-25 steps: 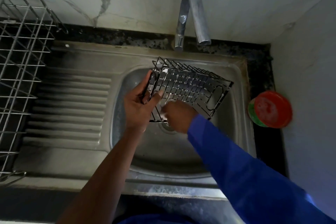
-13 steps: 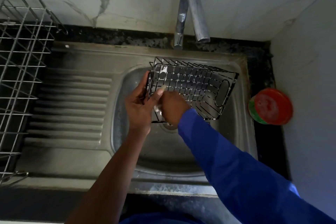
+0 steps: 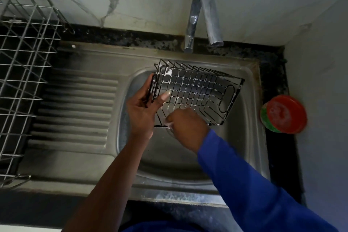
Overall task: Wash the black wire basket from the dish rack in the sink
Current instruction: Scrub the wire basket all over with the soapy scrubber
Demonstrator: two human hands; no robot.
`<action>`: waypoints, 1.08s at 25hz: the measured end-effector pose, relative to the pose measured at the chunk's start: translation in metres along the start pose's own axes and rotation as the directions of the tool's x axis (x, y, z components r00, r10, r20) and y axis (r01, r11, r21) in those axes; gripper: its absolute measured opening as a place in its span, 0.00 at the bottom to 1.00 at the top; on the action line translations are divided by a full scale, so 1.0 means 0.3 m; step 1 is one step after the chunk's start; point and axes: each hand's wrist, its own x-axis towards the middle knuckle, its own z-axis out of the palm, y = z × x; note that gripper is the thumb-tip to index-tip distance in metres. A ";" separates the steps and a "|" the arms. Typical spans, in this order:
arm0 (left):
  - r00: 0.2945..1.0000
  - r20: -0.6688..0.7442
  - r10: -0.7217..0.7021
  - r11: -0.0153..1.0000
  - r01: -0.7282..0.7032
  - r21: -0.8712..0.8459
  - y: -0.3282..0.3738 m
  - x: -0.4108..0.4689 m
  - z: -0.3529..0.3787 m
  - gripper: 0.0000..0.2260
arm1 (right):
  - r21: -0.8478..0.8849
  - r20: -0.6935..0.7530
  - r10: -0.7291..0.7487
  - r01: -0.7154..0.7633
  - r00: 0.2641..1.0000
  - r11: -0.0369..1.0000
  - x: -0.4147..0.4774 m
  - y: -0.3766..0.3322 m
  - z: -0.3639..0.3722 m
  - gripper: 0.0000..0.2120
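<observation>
The black wire basket [image 3: 199, 90] hangs tilted over the steel sink bowl [image 3: 188, 158], its grid bottom facing me with soapy film across the wires. My left hand [image 3: 145, 111] grips its left end, thumb lying on the grid. My right hand [image 3: 185, 124], in a blue sleeve, is curled against the basket's near lower edge with a bit of white foam or a scrubber at the fingertips; what it holds is hidden.
The tap [image 3: 204, 17] arches over the sink's back rim, with no water running. A silver wire dish rack [image 3: 22, 73] stands at the left beside the ribbed drainboard [image 3: 75, 111]. A red and green round tub [image 3: 284, 114] sits on the black counter at the right.
The basket's right end has lifted and levelled a little. My right hand has slid along the basket's near lower edge, first left and then back right. My left hand keeps its grip.
</observation>
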 end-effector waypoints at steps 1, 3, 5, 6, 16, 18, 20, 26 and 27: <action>1.000 -0.001 0.005 1.000 -0.005 -0.002 0.002 0.002 0.000 0.30 | 0.034 -0.053 0.022 -0.020 0.998 0.999 -0.010 0.012 -0.013 0.10; 1.000 -0.005 0.011 1.000 -0.011 -0.025 0.006 -0.003 0.021 0.28 | 0.143 -0.193 0.121 -0.094 0.974 0.985 0.007 0.018 -0.043 0.09; 1.000 0.009 0.000 0.998 0.001 -0.060 0.013 -0.014 0.056 0.29 | 0.103 -0.231 0.124 -0.103 0.965 0.989 0.038 -0.003 -0.045 0.08; 1.000 0.019 -0.013 0.997 0.014 -0.078 0.012 -0.016 0.066 0.30 | 0.008 -0.188 0.087 -0.087 0.978 0.996 0.054 -0.017 -0.031 0.09; 0.994 -0.082 -0.078 0.981 0.062 -0.182 -0.026 -0.012 0.002 0.33 | 0.152 -0.055 -0.109 0.116 0.993 0.982 -0.008 -0.032 0.004 0.13; 0.996 -0.049 -0.077 0.983 0.068 -0.169 -0.036 -0.015 0.010 0.34 | 0.140 -0.167 -0.045 0.069 0.985 0.988 0.036 -0.023 0.003 0.12; 0.997 0.007 -0.081 0.986 0.081 -0.149 -0.036 -0.018 0.013 0.36 | 0.134 -0.201 -0.011 0.039 0.980 0.990 0.088 -0.023 -0.007 0.15; 0.988 -0.007 -0.156 0.963 0.151 -0.225 -0.049 -0.010 -0.020 0.44 | 0.380 -0.124 -0.006 0.053 0.992 0.923 -0.031 -0.006 -0.005 0.12; 0.982 -0.016 -0.187 0.955 0.178 -0.237 -0.051 -0.015 -0.008 0.45 | 0.355 -0.154 0.013 0.043 0.988 0.934 -0.040 -0.006 0.002 0.13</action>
